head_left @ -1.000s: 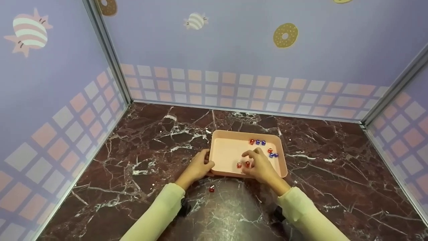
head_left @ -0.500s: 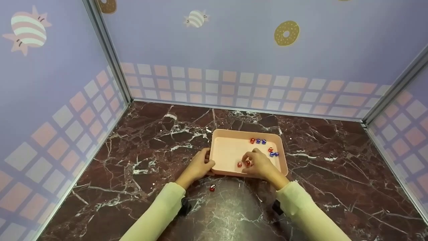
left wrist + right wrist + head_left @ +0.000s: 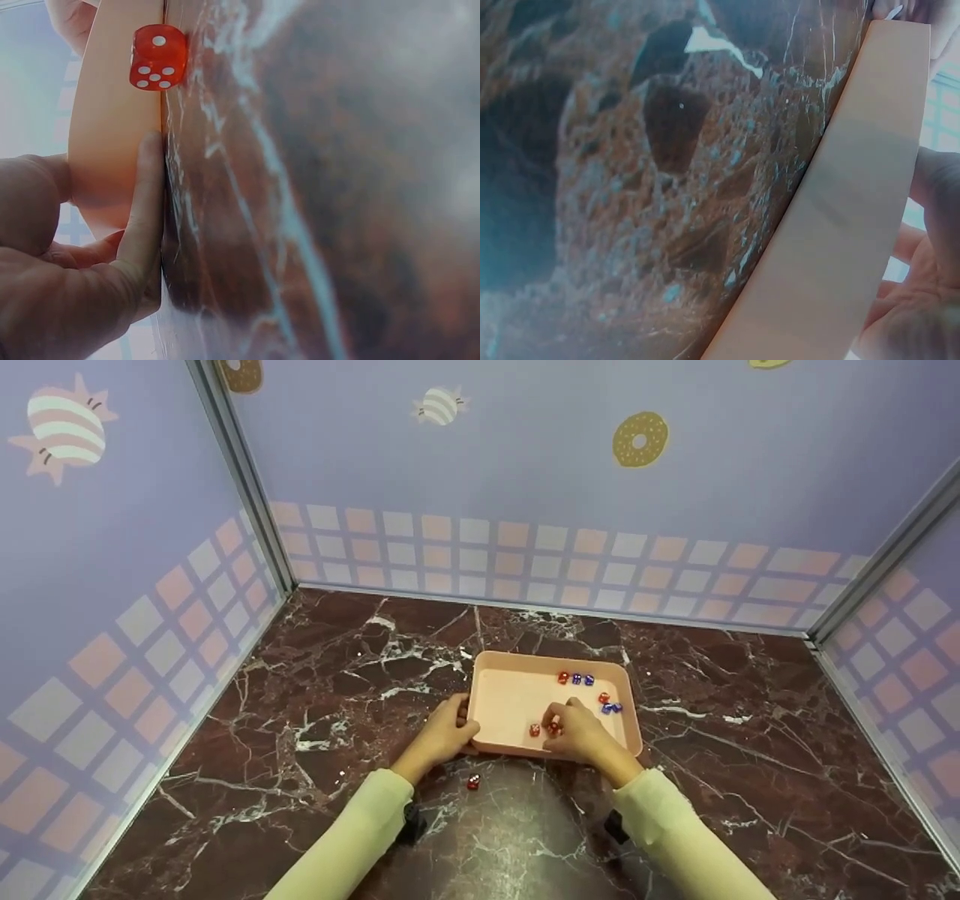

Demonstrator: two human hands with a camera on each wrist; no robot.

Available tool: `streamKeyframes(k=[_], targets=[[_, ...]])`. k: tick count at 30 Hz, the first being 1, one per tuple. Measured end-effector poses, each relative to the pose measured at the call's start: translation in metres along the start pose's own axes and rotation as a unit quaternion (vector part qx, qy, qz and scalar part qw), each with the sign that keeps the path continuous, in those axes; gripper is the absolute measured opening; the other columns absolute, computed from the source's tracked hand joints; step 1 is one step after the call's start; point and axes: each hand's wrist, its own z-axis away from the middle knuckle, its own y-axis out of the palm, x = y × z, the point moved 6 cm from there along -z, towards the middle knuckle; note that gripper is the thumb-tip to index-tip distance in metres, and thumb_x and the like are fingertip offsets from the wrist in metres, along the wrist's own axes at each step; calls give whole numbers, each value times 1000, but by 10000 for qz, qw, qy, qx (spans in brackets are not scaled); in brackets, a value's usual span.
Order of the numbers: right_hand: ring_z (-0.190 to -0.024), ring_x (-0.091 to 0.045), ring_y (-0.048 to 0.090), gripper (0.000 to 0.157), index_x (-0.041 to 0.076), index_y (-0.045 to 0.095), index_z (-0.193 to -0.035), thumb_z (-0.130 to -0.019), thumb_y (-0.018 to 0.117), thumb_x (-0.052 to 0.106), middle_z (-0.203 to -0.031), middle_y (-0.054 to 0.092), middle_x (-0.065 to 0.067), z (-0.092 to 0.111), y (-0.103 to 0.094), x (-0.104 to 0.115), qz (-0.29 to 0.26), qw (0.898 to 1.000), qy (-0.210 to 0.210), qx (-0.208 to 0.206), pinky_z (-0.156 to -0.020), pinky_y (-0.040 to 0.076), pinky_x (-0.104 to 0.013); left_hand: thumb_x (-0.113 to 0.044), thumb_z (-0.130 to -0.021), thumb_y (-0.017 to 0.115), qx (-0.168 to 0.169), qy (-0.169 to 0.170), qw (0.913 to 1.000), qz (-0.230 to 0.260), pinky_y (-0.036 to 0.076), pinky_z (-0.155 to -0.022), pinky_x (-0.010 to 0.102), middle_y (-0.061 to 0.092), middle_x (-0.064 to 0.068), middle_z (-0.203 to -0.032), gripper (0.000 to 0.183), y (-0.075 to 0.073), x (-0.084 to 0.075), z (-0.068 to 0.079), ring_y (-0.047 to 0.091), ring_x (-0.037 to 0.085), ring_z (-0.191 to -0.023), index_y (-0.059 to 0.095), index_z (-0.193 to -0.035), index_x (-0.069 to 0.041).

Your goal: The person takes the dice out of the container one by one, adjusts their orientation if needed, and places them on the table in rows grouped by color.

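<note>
A shallow peach tray [image 3: 502,697] lies on the table with red and blue dice in it. My left hand [image 3: 442,731] grips its left front corner, thumb at the rim and fingers around the outside wall. In the left wrist view, one finger of that hand [image 3: 75,277] runs along the base of the tray wall [image 3: 109,112]. My right hand [image 3: 581,735] reaches over the front rim, its thumb and index finger pinching a red die [image 3: 554,728]. Another red die [image 3: 535,730] sits just left of it. The right wrist view hides the fingertips behind the tray wall [image 3: 832,187].
At the tray's back stand a red die [image 3: 563,678] and two blue dice [image 3: 583,679] in a row. A red die [image 3: 604,698] and two blue ones [image 3: 612,709] cluster at the right. One red die [image 3: 473,781] lies on the marbled table before the tray. Patterned walls [image 3: 525,472] enclose the table.
The right thumb and index finger have closed in around the red die near the front of the tray. The left hand and the other dice stay in place.
</note>
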Motion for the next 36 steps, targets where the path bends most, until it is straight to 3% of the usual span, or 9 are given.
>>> streamKeyframes(k=[8,18,27,36], targets=[[-74,-19,50,21,4,68,-92,-74,75,-3,-82,54,-5,0,4,1,-42,9998,16,211,-62,44,-29,2,-92,56,17,-9,10000,-71,72,-67,35,51,33,-127,61,-1,-1,1,69,40,-105,40,-150,15],[-69,-13,48,14,3,69,-86,-75,68,-5,-71,56,-2,4,5,2,-130,9995,-261,-87,-59,43,-27,1,-91,55,22,-63,9998,-198,72,-66,34,50,32,-128,60,-1,0,0,68,40,-108,43,-149,14],[-66,-16,51,14,9,71,-88,-76,70,0,-69,58,3,7,1,-4,-65,9995,294,19,-53,40,-25,3,-90,55,13,-22,10000,-23,73,-67,37,50,33,-126,59,-1,-2,1,69,41,-105,43,-147,15],[-65,-13,51,19,5,71,-84,-72,71,-10,-66,58,3,7,-2,-4,-157,9994,245,169,-54,39,-21,3,-91,55,35,-28,10000,-25,73,-67,37,54,33,-125,58,0,0,0,70,40,-104,43,-147,16]])
